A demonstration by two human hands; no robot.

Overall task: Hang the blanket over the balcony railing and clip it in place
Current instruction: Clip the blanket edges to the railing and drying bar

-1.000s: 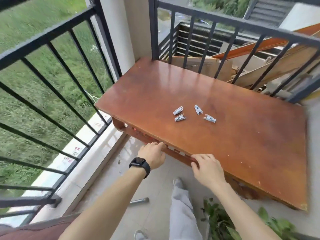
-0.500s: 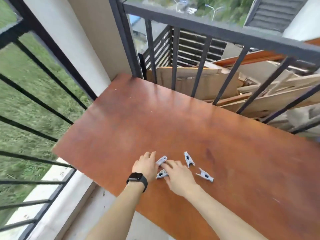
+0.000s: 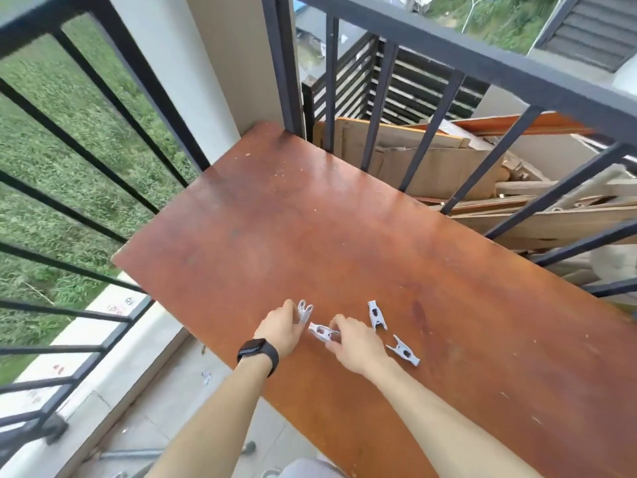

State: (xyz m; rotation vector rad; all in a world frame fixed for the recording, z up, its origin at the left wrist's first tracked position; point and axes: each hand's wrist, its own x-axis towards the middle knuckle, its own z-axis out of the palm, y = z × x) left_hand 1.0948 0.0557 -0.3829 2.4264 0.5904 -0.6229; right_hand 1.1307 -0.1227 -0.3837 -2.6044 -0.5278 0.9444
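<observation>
Several pale grey clothes clips lie on a reddish-brown wooden table (image 3: 344, 236). My left hand (image 3: 281, 331), with a black watch on the wrist, pinches one clip (image 3: 304, 311) and holds it upright off the table. My right hand (image 3: 356, 343) grips a second clip (image 3: 320, 332) by its end, just beside the left hand. Two more clips (image 3: 376, 314) (image 3: 403, 350) lie loose to the right of my right hand. The dark metal balcony railing (image 3: 482, 63) runs behind and left of the table. No blanket is in view.
Cardboard and wooden boards (image 3: 448, 163) are piled behind the far railing. Grass (image 3: 51, 150) lies far below beyond the left railing bars. A small metal piece (image 3: 206, 377) and a metal rod (image 3: 138, 453) lie on the tiled floor beside the table.
My hands rose from the table's front edge to the clips, then each closed on one clip. The left clip is now lifted upright. The view moved closer over the table.
</observation>
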